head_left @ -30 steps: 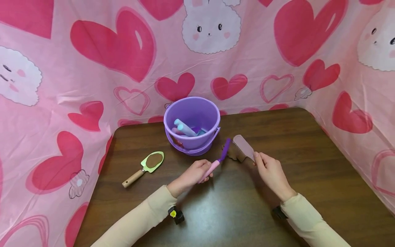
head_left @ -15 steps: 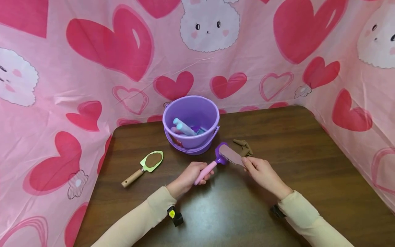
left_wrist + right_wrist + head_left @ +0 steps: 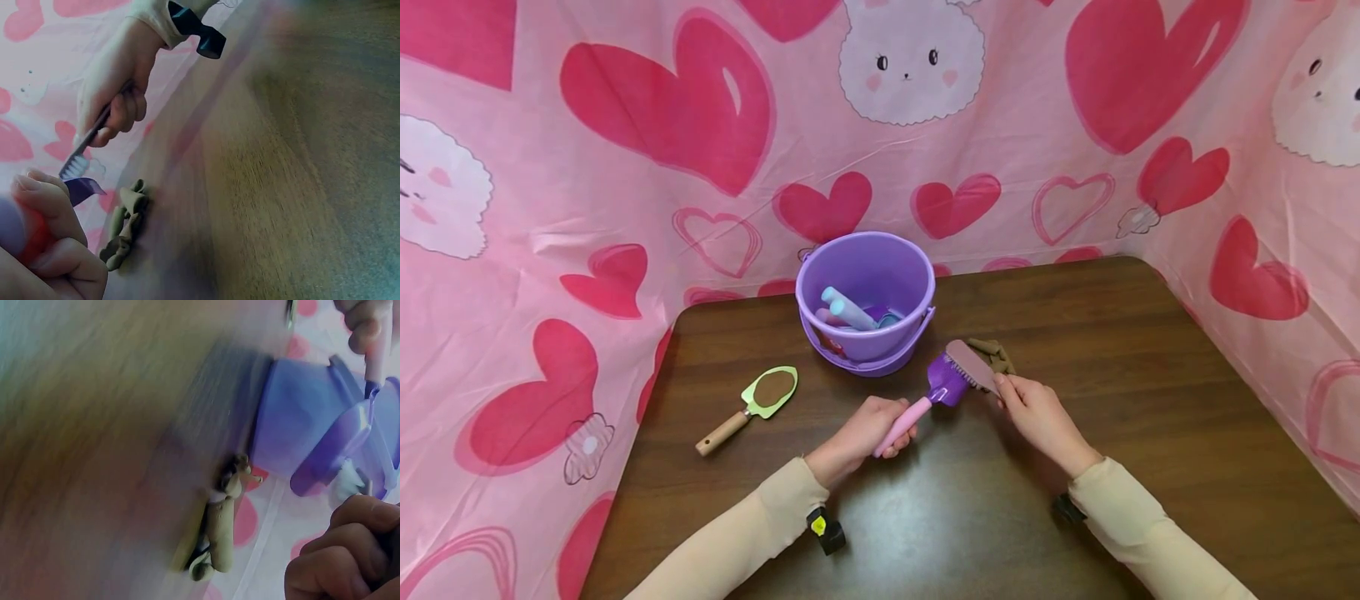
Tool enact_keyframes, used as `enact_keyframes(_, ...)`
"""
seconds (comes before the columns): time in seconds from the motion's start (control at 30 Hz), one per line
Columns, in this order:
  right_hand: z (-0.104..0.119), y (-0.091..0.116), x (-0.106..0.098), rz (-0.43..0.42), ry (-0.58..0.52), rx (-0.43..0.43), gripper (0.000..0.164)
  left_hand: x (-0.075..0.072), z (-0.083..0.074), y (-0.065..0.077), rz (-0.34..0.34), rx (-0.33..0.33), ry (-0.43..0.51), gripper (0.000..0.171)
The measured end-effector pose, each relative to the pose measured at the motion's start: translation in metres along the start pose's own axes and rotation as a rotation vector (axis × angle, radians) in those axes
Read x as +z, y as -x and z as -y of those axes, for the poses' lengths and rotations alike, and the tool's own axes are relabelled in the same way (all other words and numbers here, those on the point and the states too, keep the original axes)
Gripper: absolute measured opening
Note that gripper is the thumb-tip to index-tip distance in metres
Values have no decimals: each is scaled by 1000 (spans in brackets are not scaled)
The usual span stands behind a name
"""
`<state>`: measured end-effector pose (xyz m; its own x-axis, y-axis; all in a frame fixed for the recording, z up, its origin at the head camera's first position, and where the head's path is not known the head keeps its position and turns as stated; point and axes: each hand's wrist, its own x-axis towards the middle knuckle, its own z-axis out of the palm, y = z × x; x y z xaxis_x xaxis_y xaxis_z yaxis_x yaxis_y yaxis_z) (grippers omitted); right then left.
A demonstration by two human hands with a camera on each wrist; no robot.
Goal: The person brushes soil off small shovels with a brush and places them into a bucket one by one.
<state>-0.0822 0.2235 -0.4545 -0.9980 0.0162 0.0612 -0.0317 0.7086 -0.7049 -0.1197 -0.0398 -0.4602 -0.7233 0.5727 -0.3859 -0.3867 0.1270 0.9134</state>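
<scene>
My left hand (image 3: 865, 433) grips the pink handle of a purple toy shovel (image 3: 942, 385), its blade raised in front of the bucket. My right hand (image 3: 1041, 421) holds a mauve brush (image 3: 972, 365) by its handle. White bristles (image 3: 76, 166) show in the left wrist view. The brush overlaps the shovel blade in the head view; whether they touch I cannot tell. Just beyond the brush, brown clay-like pieces (image 3: 988, 345) lie on the table, partly hidden by it. The right wrist view shows these brown pieces (image 3: 220, 531) lying below the shovel blade (image 3: 331, 450).
A purple bucket (image 3: 880, 348) stands at the back of the wooden table (image 3: 1112, 350), with light-blue handles and other items inside. To the left lies a green trowel (image 3: 762, 407) with a wooden handle and a brown patch. Pink heart-printed cloth (image 3: 625, 192) hangs around the table.
The shovel blade has turned from edge-on to broad side up. The brush has moved left from above the brown pieces to the blade, then slightly right together with it.
</scene>
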Motion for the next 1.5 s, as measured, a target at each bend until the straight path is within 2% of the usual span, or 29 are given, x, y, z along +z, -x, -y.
enact_keyframes(0.1, 0, 0, -1, -11, 12, -9, 41, 0, 1, 0, 7, 16, -29, 55)
enact_keyframes(0.27, 6, 4, 2, 74, -30, -110, 40, 0, 2, 0, -17, 39, -64, 56)
enact_keyframes(0.37, 7, 3, 3, 76, -15, -138, 39, 0, 2, 0, -34, 70, -102, 54)
enact_keyframes(0.53, 2, -3, 0, 17, 23, -58, 42, 0, 1, 0, -66, 119, -183, 50)
enact_keyframes(0.67, -4, -6, -4, -12, 54, -5, 44, -1, 1, 0, -57, 112, -215, 50)
enact_keyframes(0.83, -2, -2, -2, -51, -2, -13, 43, 0, 4, -1, -24, 109, -142, 54)
enact_keyframes(0.97, 4, 6, 6, -24, -66, -105, 38, 1, 3, -2, -16, 83, -53, 57)
enact_keyframes(1.07, 6, 8, 11, -2, -67, -152, 35, 1, 1, -2, -12, 65, -32, 55)
enact_keyframes(1.17, 3, 6, 12, 2, -92, -112, 36, 1, 1, -2, -6, 59, -29, 55)
enact_keyframes(1.37, -6, 0, 8, -50, -124, 42, 45, -1, 2, -1, -3, 51, -40, 56)
enact_keyframes(1.5, -6, 0, 7, -62, -123, 51, 46, -1, 4, -1, -10, 37, -33, 55)
